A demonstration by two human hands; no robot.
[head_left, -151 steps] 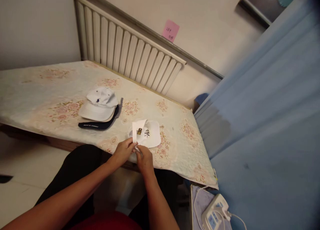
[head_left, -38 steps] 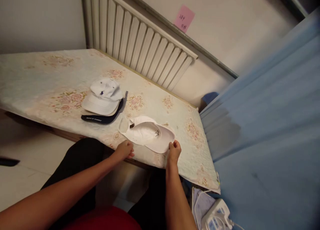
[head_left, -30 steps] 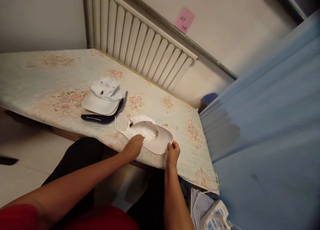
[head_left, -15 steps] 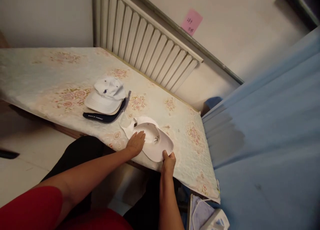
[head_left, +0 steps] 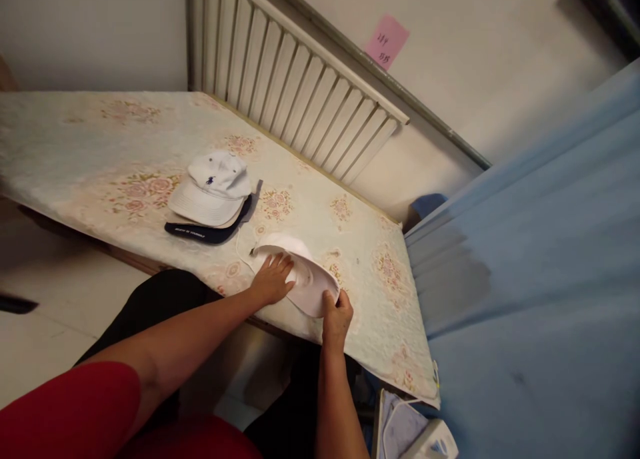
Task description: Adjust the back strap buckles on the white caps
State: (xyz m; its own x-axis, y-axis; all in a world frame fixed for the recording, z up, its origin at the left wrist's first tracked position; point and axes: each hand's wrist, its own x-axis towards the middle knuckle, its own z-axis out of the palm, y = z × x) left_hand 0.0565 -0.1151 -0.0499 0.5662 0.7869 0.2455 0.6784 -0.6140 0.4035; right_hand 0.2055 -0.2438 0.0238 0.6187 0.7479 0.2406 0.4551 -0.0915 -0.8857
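A pale pinkish-white cap (head_left: 317, 292) lies tilted at the near edge of the table, its hollow inner side facing me. My right hand (head_left: 338, 318) pinches the end of the brim between thumb and fingers. Inside the crown rests my left hand (head_left: 273, 280), fingers stretched out and pressing on the lining. Left of this cap, a white cap (head_left: 219, 174) with a small dark horse-rider logo sits on a dark cap (head_left: 200, 233) with white lettering along its brim; a light edge shows between them.
The table (head_left: 370, 339) wears a floral padded cover. Behind it stands a white radiator (head_left: 305, 79) under a pink note (head_left: 387, 41). A blue curtain (head_left: 525, 279) hangs at the right. Below the right end, a white corded appliance, perhaps an iron (head_left: 434, 440), rests on a lilac surface.
The pale cap has shifted slightly left and tipped, its brim curving more. My left hand has moved deeper into the crown with its fingers more spread. My right hand still grips the brim.
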